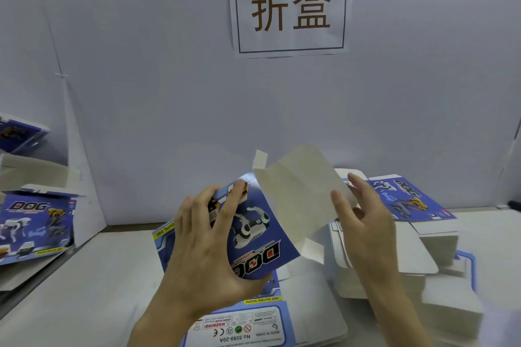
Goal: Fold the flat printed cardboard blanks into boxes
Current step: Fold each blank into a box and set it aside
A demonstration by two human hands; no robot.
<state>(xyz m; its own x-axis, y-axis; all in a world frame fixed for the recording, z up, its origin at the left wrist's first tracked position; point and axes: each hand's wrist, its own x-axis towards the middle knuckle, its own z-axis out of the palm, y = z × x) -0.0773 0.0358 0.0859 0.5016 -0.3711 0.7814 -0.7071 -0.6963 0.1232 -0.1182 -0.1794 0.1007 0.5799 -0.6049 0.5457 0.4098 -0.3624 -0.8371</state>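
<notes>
A blue printed cardboard blank (pixel 259 236) with a toy dog picture and "DOG" lettering is held up above the table, bent along a crease. My left hand (pixel 205 245) grips its printed panel, fingers curled over the top edge and thumb under the bottom edge. The blank's plain grey inner panel (pixel 298 194) stands up to the right. My right hand (pixel 363 222) holds that grey panel's right edge, with fingers nearly straight against its face. A stack of flat blanks (pixel 310 307) lies below on the table.
More flat blanks (pixel 408 200) are piled at the right, printed side up on top. Folded boxes (pixel 33 225) stand at the left against a white partition. A paper sign (pixel 290 7) hangs on the white back wall. The white table (pixel 93 284) shows at front left.
</notes>
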